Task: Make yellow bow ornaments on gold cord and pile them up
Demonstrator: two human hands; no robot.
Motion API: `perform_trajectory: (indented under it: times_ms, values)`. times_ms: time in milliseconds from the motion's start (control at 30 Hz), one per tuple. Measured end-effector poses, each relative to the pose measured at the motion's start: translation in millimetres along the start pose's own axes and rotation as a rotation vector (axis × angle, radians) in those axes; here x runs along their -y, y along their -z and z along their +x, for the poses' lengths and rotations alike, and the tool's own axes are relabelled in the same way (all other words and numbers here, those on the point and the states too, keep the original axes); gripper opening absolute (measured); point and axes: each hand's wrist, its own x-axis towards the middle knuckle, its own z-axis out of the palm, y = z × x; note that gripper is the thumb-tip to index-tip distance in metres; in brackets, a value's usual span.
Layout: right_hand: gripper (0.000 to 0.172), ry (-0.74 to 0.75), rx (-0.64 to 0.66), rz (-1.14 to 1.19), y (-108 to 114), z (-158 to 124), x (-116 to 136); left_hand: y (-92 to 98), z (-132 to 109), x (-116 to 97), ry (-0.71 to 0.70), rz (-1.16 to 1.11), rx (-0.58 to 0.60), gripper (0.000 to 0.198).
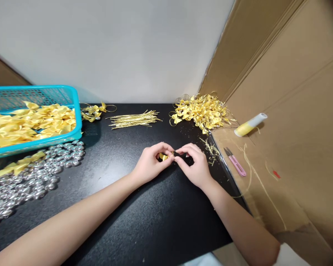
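Observation:
Over the middle of the black table [144, 210], my two hands meet fingertip to fingertip. My left hand [154, 159] is closed on a yellow ribbon bow [163, 157], partly hidden behind the fingers. Thumb and forefinger of my right hand [193, 162] are pinched together right beside the bow; whatever they hold is too small to make out. Beyond the hands lies a bundle of gold ties [134, 119]. A heap of yellow bows with gold loops [204, 111] is piled at the back right.
A turquoise basket [78, 114] of yellow ribbon pieces stands at the left, with silver beads [41, 177] spread before it. Several looped bows [91, 112] lie beside it. Along the right are cut tie ends [210, 149], pink thread snips [235, 162] and a thread spool [250, 125] on cardboard.

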Motion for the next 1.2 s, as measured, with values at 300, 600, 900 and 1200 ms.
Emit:
perform_trajectory:
  times_ms: [300, 600, 900, 1200]
  values:
    - [0.009, -0.074, 0.135, 0.113, -0.7, 0.7, -9.4, 2.5, 0.8, 1.7, 0.065, -0.178, 0.066, 0.018]
    - [0.010, -0.116, 0.133, 0.142, -0.5, 1.7, -8.0, 5.4, 1.7, 4.1, 0.027, -0.083, 0.116, 0.011]
    - [0.018, -0.160, 0.079, 0.234, -3.6, -3.0, -9.1, 7.1, 1.6, 4.7, 0.019, -0.030, 0.146, 0.012]
    - [0.015, -0.124, 0.100, 0.147, -4.6, -2.7, -7.2, 6.9, 2.6, 3.9, 0.040, -0.054, 0.154, 0.009]
